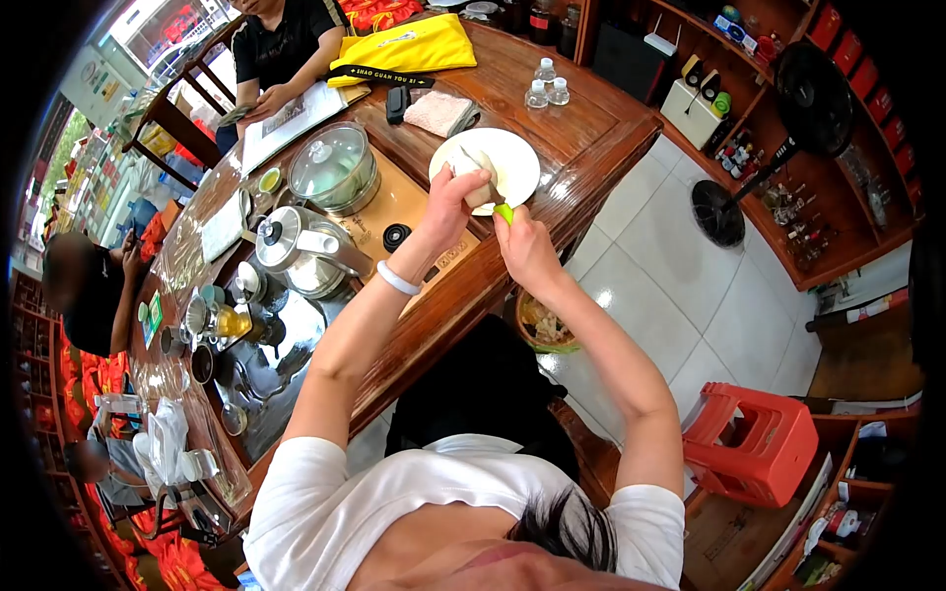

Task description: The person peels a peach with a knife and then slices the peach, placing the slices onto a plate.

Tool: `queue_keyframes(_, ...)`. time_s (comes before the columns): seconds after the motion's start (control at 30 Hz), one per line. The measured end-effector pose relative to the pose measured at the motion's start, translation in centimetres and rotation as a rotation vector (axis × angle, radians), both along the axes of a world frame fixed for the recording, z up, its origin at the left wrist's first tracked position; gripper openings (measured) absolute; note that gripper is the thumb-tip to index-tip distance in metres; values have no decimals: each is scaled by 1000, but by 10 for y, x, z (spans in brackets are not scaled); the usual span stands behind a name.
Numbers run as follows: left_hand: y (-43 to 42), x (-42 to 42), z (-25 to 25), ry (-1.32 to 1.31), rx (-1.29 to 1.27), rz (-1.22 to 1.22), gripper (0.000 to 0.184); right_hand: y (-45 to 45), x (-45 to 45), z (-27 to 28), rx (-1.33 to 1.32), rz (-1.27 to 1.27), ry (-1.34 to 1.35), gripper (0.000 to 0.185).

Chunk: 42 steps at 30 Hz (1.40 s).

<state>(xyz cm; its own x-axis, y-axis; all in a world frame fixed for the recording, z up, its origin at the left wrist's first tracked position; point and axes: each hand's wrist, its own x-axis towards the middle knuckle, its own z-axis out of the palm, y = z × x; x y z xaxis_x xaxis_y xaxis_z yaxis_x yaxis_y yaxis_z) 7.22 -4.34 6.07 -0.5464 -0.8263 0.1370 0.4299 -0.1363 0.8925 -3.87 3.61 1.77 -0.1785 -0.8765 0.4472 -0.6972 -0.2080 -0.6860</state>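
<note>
Over the white plate [520, 161] near the table's corner, my left hand [455, 204] is closed around a pale, whitish piece of food [475, 165]; its exact kind I cannot make out. A knife with a bright green handle [505, 213] is in my right hand [529, 248], fingers wrapped round the grip. Its blade points toward the pale piece, and whether it touches is unclear. Just beyond the plate lies a folded pinkish cloth [439, 113] beside a small black case [397, 104].
A glass-lidded pot [335, 167], a steel kettle [305, 251] and a tea tray [266, 364] stand to the left. Small bottles [547, 87] and a yellow bag [409, 46] are farther back. Below right are a bin [545, 330] and a red stool [754, 443]. Other people sit across the table.
</note>
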Motion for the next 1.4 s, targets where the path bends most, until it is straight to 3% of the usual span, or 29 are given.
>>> queue_keyframes(0.03, 1, -1, -1, 1, 0, 0, 38, 0, 3, 1, 11, -5, -9, 23)
queue_keyframes(0.1, 4, -4, -4, 207, 321, -83, 38, -1, 11, 1, 25, -11, -18, 23)
queue_keyframes(0.27, -2, -6, -14, 205, 345, -87, 41, -8, 19, -11, 74, -41, -88, 26)
queue_keyframes(0.33, -6, -2, -16, 55, 146, -41, 41, -10, 18, -9, 100, 3, -158, 26)
queue_keyframes(0.43, -14, 5, -20, 30, 223, -108, 40, -13, 19, -9, 180, 69, -236, 28)
queue_keyframes(0.5, -22, 9, -22, 80, 276, -156, 40, -14, 20, -1, 483, 203, -688, 27)
queue_keyframes(0.53, -20, 11, -22, 128, 337, -201, 40, -10, 22, 9, 487, 201, -694, 27)
queue_keyframes(0.6, -21, 11, -23, 107, 348, -183, 44, -7, 23, 30, 653, 298, -1228, 31)
queue_keyframes(0.73, -33, 9, -27, 213, 417, -264, 56, -20, 20, 31, 692, 343, -1260, 32)
queue_keyframes(0.8, -36, 11, -23, 187, 407, -155, 54, -34, 10, 12, 700, 342, -1189, 31)
queue_keyframes(0.87, -37, 7, -16, 195, 383, -75, 50, -49, 7, -20, 213, 120, -312, 31)
queue_keyframes(0.9, -43, 3, -16, 125, 375, -71, 49, -48, 10, -20, 81, 109, -208, 32)
queue_keyframes(0.93, -48, 0, -17, 51, 373, -70, 47, -49, 12, -19, 88, 106, -210, 32)
queue_keyframes(0.97, -54, -2, -17, 30, 347, -79, 39, -51, 12, -18, 258, 144, -429, 32)
queue_keyframes(1.03, -61, -6, -14, 50, 385, -91, 42, -34, 8, 28, 585, 277, -1010, 31)
queue_keyframes(1.07, -64, -5, -13, 70, 421, -95, 44, -38, 2, 29, 688, 337, -1172, 30)
queue_keyframes(1.13, -71, -3, -13, 65, 393, -180, 45, -42, -7, 33, 763, 387, -1289, 30)
queue_keyframes(1.27, -77, -12, -12, 38, 414, -125, 39, -46, -21, 32, 764, 392, -1236, 30)
queue_keyframes(1.4, -78, -24, -12, -114, 273, -18, 33, -49, -31, 26, 643, 243, -1044, 30)
